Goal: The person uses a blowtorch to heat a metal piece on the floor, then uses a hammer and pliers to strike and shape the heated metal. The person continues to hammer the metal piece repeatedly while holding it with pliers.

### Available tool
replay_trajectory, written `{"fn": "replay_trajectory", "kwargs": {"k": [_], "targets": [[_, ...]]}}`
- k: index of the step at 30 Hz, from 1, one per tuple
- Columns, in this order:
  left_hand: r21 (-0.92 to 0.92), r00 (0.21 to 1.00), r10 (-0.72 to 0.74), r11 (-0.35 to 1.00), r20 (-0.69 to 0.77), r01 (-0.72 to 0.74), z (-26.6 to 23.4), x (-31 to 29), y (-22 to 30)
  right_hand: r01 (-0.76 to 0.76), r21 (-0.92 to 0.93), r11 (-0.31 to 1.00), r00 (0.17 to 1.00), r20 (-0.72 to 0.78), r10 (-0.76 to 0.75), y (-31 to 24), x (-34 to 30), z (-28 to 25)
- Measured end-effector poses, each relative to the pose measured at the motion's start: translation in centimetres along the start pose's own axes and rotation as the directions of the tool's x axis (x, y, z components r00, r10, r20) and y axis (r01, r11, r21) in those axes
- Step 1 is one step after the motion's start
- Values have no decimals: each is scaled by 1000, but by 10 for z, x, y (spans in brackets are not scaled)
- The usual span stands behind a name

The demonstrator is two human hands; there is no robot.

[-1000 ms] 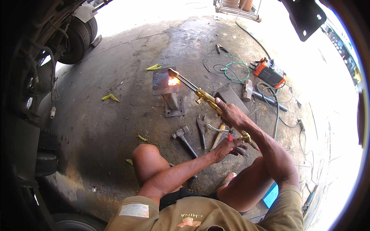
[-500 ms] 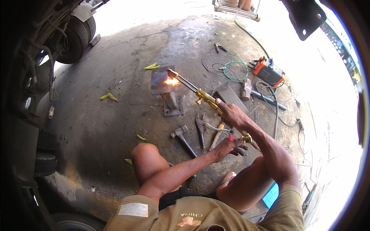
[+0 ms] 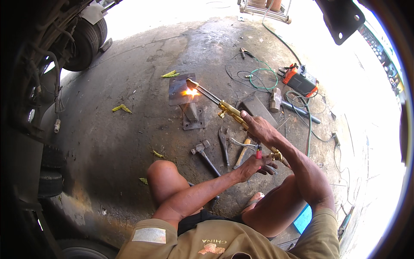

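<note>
My right hand [image 3: 258,128] is wrapped round the brass body of a cutting torch [image 3: 233,113]. The torch points up and left, its head over a flat steel plate [image 3: 176,96]. A bright orange-yellow flame glows at the plate's right side. That plate tops a short steel post on a bolt-holed base plate [image 3: 194,125]. Lower down, my left hand [image 3: 252,167] holds a small red lighter [image 3: 258,159], some fingers stretched out beside the torch's brass rear fittings [image 3: 277,154]. My right forearm hides part of the torch's rear end.
Before my knees lie a hammer [image 3: 207,157], locking pliers [image 3: 224,144] and a wooden handle [image 3: 242,153]. To the right are a sledgehammer [image 3: 276,101], a steel sheet [image 3: 257,107], an orange-black welding machine [image 3: 302,80] and looped cables. Truck wheels [image 3: 82,45] stand at left.
The torch head has shifted very slightly left, and the flame with it. Both hands keep nearly the same places and grips.
</note>
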State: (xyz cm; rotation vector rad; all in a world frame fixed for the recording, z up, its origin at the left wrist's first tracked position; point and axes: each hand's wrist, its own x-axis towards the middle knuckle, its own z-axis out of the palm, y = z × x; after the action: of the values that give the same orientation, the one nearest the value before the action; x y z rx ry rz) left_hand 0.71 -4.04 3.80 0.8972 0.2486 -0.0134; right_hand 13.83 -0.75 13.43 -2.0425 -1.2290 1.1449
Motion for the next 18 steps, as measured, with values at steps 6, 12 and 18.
{"fn": "replay_trajectory", "kwargs": {"k": [6, 12, 18], "targets": [[4, 1000, 9, 1000, 3, -9, -3, 1, -2, -72, -18, 997, 996, 48, 73, -1, 3, -4], [-23, 999, 31, 999, -15, -31, -2, -1, 1, -59, -1, 998, 998, 34, 59, -1, 7, -4], [-38, 999, 55, 998, -4, -55, -9, 2, -6, -48, -3, 999, 998, 31, 48, -2, 8, -2]]}}
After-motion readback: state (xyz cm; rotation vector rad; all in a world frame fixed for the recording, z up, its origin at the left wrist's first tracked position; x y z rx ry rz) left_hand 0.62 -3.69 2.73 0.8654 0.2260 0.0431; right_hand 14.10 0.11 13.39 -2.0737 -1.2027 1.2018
